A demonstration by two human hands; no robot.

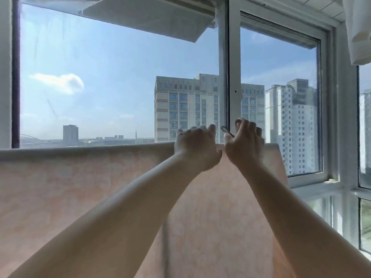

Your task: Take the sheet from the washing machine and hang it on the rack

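Note:
A pale pink patterned sheet (80,187) hangs draped over a horizontal rack rail (80,149), which the cloth's top fold hides. The sheet spreads from the left edge of view to about the right window pane. My left hand (195,147) is raised at the top fold, its fingers curled over the sheet's upper edge. Right beside it, my right hand (245,144) pinches a small grey clip (226,131) between thumb and fingers just above the fold. The washing machine is out of view.
A large window (120,77) with a white frame post (233,67) stands right behind the rail, high-rise buildings beyond. White fabric (359,31) hangs at the top right. A lower sill and window frame (321,187) run along the right.

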